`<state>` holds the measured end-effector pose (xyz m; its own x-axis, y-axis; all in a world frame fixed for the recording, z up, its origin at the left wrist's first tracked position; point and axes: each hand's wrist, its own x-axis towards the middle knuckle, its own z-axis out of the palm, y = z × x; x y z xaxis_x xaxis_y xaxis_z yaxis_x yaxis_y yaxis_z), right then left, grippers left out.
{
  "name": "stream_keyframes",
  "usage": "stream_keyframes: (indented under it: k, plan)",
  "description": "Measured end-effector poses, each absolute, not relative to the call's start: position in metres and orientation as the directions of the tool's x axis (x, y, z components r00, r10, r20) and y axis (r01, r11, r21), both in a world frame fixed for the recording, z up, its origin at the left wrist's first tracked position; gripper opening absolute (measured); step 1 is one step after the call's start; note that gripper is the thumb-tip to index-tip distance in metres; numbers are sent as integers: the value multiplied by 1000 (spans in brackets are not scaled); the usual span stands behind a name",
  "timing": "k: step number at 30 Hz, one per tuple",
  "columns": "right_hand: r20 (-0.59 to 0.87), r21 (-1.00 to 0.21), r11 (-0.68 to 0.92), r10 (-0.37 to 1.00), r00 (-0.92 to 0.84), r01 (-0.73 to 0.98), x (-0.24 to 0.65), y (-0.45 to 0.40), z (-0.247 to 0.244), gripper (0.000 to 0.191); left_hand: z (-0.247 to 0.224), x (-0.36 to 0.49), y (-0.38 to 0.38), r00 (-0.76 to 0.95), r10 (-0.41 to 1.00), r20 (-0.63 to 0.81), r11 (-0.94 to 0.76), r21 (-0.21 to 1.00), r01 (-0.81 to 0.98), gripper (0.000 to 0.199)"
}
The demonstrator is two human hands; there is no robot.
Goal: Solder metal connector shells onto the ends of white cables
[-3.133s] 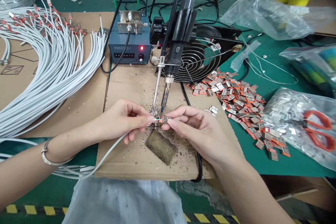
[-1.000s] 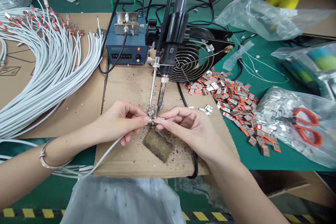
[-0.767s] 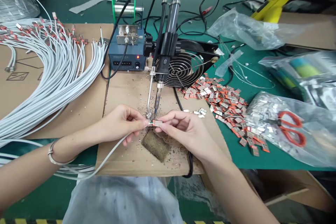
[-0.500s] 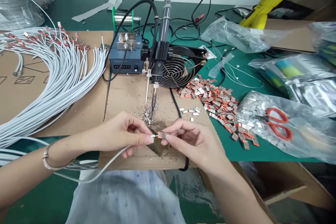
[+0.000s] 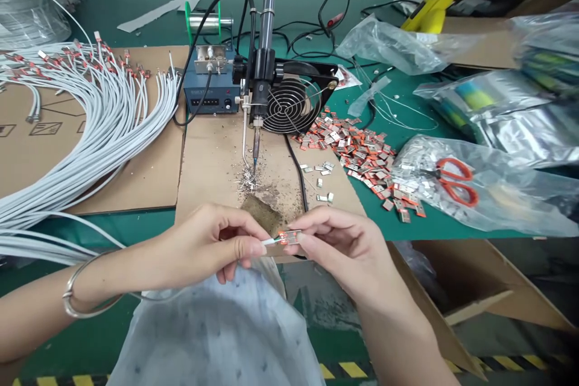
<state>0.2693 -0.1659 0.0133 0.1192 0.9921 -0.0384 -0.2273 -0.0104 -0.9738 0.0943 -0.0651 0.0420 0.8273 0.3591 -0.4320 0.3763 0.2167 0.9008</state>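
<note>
Between finger and thumb, my left hand (image 5: 230, 242) is closed on the end of a white cable (image 5: 270, 242). Thin wires at the cable's tip meet a small USB connector (image 5: 289, 237) with an orange part and a metal shell. My right hand (image 5: 339, 247) pinches that connector by its metal end. Beyond both hands, a soldering iron (image 5: 260, 84) stands in its holder with the tip pointing down, apart from the connector. Solder bits lie below the tip, and a brown sponge-like pad (image 5: 262, 210) is just in front of my hands.
Many white cables (image 5: 122, 139) with connectors lie on cardboard at left. A blue soldering unit (image 5: 210, 96), solder spool (image 5: 203, 22) and round fan (image 5: 292, 105) stand behind. Loose connectors (image 5: 362, 154) are piled at right, beside orange-handled scissors (image 5: 456, 181) on a plastic bag.
Both hands, still holding the cable and the connector, have drawn back from the iron's tip toward my body. The camera view has shifted a little. The grip looks unchanged.
</note>
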Motion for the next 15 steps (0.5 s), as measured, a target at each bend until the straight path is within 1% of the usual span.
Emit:
stream_keyframes:
  k: [10,13,15]
  plan:
    - [-55,-961,-22,992,112,-275,266,-169,7,9,35,91,-70,845,351,-403,183,915,360,18]
    - [-53,-970,-21,991,124,-243,265,-166,9,6,35,93,-69,846,344,-408,201,912,358,18]
    - [-27,-985,-5,992,126,-173,269,-168,11,5,35,93,-70,841,343,-418,220,906,361,17]
